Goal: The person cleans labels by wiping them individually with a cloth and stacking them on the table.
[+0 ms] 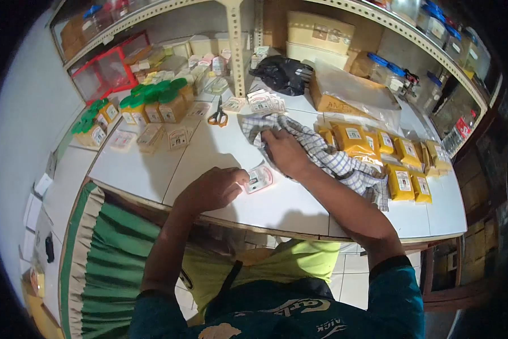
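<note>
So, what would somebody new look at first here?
Probably the bright yellow packets grouped on the table's right side, and the green-lidded jars at its left. Between them, a crumpled checked cloth lies under the right fingers, and a printed label is at the left fingers.

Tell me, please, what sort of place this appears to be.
It looks like a small packing and labelling workspace, though I can't be certain: labelled yellow packets, green-lidded jars and printed labels share one white-tiled table.
</note>
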The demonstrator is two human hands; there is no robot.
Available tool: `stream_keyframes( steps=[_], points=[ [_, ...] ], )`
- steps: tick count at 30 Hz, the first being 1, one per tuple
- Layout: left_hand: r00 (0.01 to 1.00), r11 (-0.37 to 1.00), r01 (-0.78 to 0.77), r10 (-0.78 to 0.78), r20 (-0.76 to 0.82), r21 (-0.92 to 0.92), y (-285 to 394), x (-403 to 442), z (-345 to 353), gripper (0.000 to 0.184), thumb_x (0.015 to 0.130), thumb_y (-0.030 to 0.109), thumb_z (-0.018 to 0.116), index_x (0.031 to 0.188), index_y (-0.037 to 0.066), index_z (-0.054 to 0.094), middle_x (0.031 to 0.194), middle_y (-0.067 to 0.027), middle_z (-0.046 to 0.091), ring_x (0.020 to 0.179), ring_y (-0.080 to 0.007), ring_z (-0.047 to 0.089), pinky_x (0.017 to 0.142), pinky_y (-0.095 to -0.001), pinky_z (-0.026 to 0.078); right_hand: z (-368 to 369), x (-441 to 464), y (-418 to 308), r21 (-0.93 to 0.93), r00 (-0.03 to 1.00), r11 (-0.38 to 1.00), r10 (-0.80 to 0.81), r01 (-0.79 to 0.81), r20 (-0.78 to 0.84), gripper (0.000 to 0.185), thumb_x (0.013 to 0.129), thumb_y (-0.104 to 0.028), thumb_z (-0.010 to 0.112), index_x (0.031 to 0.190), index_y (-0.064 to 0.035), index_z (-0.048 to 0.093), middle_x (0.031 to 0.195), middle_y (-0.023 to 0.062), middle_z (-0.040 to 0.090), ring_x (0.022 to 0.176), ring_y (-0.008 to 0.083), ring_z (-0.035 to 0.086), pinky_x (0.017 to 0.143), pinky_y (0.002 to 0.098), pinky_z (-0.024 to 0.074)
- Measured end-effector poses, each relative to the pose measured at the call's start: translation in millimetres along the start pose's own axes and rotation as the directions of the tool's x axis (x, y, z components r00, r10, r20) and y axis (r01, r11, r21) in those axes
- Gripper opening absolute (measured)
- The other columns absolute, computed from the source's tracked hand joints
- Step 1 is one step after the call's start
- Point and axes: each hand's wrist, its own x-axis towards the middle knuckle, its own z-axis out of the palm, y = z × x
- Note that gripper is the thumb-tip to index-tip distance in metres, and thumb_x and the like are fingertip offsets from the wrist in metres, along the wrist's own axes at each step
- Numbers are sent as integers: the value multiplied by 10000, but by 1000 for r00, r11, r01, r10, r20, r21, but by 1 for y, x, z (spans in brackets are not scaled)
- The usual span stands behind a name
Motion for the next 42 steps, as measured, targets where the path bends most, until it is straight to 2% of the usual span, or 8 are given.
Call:
stream_keyframes(
  steps=[13, 15, 22, 29, 32, 34, 38, 42],
  points=[
    [859, 863, -505, 503, 90, -3, -14, -8, -12, 341, 896, 205, 631, 1225, 119, 657, 1241, -36, 650, 1121, -249, 607, 1005, -411, 452, 6, -7, -8, 180, 982, 966, -188, 186, -7, 311, 844, -123, 592, 1122, 16, 601, 796, 228, 682, 741, 400, 693, 707, 507, 571],
    [908, 822, -417, 359, 214, 388, -2, -20, -18, 326, 891, 188, 593, 1209, 149, 654, 1181, -18, 657, 1098, -203, 614, 975, -381, 470, -13, -11, -22, 135, 980, 984, -135, 116, 145, 316, 839, -144, 599, 1118, 2, 622, 798, 230, 692, 764, 400, 700, 720, 499, 574],
    [854, 669, -502, 482, 195, 548, 5, -31, -27, 293, 836, 160, 631, 1123, 123, 674, 1140, -44, 689, 1051, -216, 652, 924, -399, 500, -11, -15, -25, 152, 980, 984, -119, 95, 160, 320, 869, -175, 562, 1127, 3, 628, 808, 225, 698, 770, 400, 704, 760, 515, 570],
    [704, 849, 13, 367, -608, 528, 23, 41, -114, 109, 877, 113, 698, 964, 49, 689, 892, -119, 695, 814, -306, 665, 729, -414, 529, -7, -12, -29, 140, 974, 976, -186, 168, 130, 308, 861, -173, 565, 1109, -3, 631, 797, 227, 694, 754, 403, 698, 737, 522, 570],
    [583, 870, -89, 440, -683, 485, -24, 116, -110, 133, 870, 106, 698, 979, 32, 679, 886, -124, 678, 830, -311, 661, 737, -419, 533, -12, -14, -26, 142, 973, 974, -194, 176, 126, 323, 859, -181, 568, 1123, -4, 625, 799, 231, 691, 753, 402, 696, 734, 521, 568],
    [901, 778, 214, 76, -427, 591, -52, 167, -91, 166, 851, 122, 714, 991, 39, 682, 941, -120, 683, 869, -313, 662, 768, -416, 539, -8, -17, -23, 150, 971, 967, -220, 204, 96, 334, 860, -189, 570, 1133, -5, 621, 796, 233, 688, 750, 402, 695, 731, 521, 567],
    [750, 794, -212, 506, -426, 570, -112, 190, -16, 220, 850, 153, 718, 1051, 64, 704, 998, -119, 688, 933, -309, 662, 816, -425, 542, -8, -17, -19, 165, 976, 967, -207, 193, 73, 359, 866, -219, 583, 1153, -5, 610, 768, 234, 672, 782, 409, 690, 740, 534, 560],
    [886, 975, -55, 147, -439, 214, -118, 151, -27, 276, 835, 164, 681, 1098, 80, 689, 1001, -132, 687, 970, -337, 660, 881, -433, 531, -4, -19, -16, 198, 974, 957, -222, 210, 37, 355, 871, -214, 574, 1157, -5, 612, 763, 228, 676, 764, 416, 689, 745, 524, 565]
  ],
)
